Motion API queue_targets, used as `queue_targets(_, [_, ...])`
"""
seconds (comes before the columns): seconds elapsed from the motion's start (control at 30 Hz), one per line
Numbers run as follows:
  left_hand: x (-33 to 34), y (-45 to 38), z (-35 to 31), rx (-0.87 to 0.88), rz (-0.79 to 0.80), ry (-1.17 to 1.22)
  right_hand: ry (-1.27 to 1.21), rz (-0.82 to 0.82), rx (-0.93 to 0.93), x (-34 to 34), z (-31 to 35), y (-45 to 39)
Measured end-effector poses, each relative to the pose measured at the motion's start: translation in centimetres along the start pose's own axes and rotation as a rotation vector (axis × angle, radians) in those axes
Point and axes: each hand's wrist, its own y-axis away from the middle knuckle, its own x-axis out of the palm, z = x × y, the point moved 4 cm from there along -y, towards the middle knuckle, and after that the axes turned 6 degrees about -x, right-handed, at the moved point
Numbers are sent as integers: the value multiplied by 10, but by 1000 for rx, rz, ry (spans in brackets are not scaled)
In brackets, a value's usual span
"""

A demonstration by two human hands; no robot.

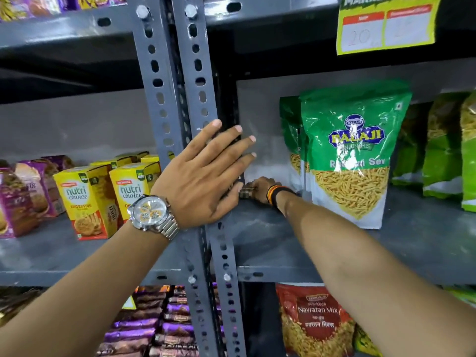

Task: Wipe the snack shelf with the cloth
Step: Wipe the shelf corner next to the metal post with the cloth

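The grey metal snack shelf runs across the middle of the view. My left hand, with a watch on the wrist, lies flat with fingers spread against the grey slotted upright post. My right hand reaches deep into the shelf's back left corner, closed around a small dark checked cloth pressed on the shelf surface. Most of the cloth is hidden by both hands. A green Balaji sev bag stands just right of my right wrist.
More green snack bags stand at the right. Yellow Nutri Choice boxes and purple biscuit packs fill the left shelf. A red Navratan Mix bag sits below. A yellow price tag hangs above.
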Motion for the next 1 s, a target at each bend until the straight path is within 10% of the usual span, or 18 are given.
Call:
queue_targets(0.47, [-5, 0, -1, -12, 47, -12, -234, 282, -588, -20, 47, 132])
queue_targets(0.7, [-4, 0, -2, -9, 63, -15, -211, -72, -226, -25, 28, 50])
queue_targets(1.0, [1, 1, -1, 3, -11, -11, 26, -121, 67, 8, -40, -20])
